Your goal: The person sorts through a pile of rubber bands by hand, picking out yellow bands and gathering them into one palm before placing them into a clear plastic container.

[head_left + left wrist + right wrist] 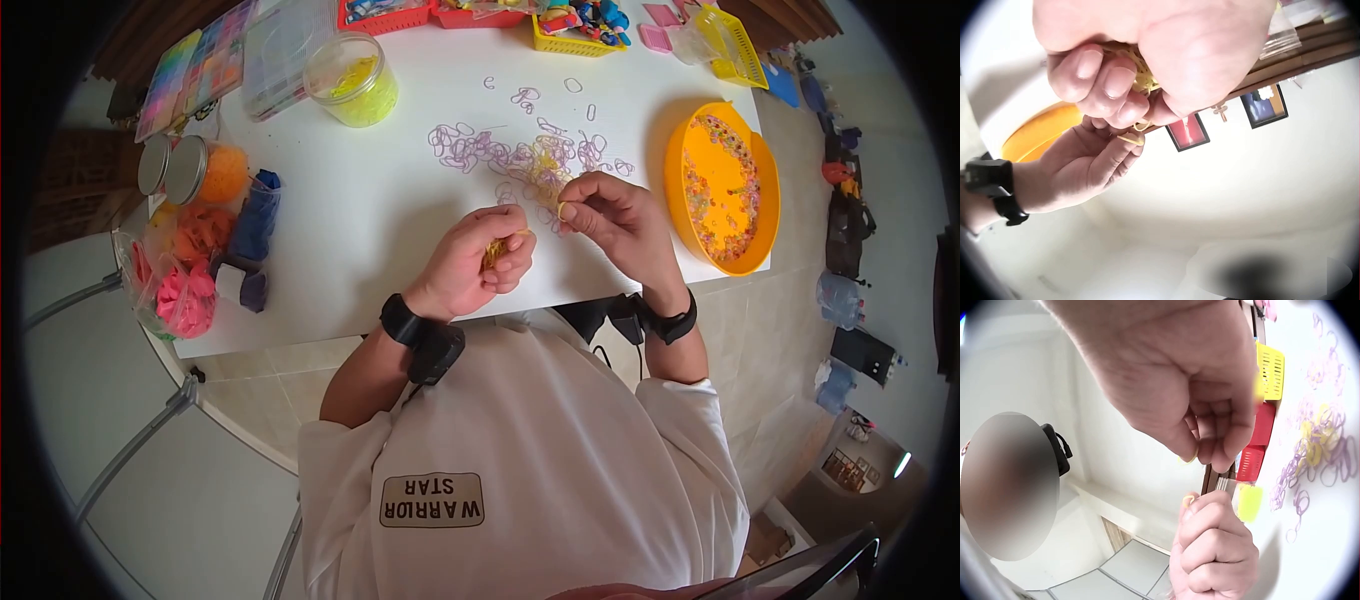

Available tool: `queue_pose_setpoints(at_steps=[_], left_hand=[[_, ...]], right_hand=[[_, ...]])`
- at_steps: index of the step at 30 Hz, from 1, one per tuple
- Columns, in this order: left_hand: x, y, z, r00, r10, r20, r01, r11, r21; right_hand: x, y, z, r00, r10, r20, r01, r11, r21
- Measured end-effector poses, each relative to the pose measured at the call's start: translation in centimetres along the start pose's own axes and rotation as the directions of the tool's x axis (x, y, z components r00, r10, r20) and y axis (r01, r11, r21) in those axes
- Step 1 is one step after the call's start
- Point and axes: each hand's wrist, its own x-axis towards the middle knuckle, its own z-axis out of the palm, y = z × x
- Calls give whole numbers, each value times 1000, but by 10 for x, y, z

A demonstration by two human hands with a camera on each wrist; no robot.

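Over the table's front part, my left hand curls round a bunch of yellow rubber bands, partly hidden by the fingers. One yellow band pokes up at its thumb and forefinger in the right wrist view. To its right, my right hand pinches a single yellow rubber band between thumb and forefinger. In the left wrist view the two hands' fingertips come close together. Beyond them, loose purple rubber bands are spread over the white table, with yellow bands mixed into the pile's right part.
At the right stands an orange bowl with colourful beads. A clear jar with yellow-green contents is behind left. Jars and bags, including a pink bag, line the left edge. Red baskets and a yellow basket stand at the back.
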Motion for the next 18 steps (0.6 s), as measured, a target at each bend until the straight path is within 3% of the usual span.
queue_pose_setpoints(at_steps=[6, 11, 14, 18], left_hand=[[-3, -1, -8, 995, 15, 99, 2, 985, -174], [-4, -2, -8, 999, 22, 32, -18, 991, -129], [-2, -2, -4, 999, 32, -26, -33, 998, -59], [0, -4, 0, 996, 29, -90, -27, 1000, 14]], right_hand=[[-5, -4, -5, 997, -73, -10, 71, 991, -117], [-9, 1, -16, 991, -118, -60, 115, 992, -59], [-10, 4, -17, 982, -170, -78, 160, 980, -119], [-7, -6, -7, 954, -299, 8, 285, 903, -322]])
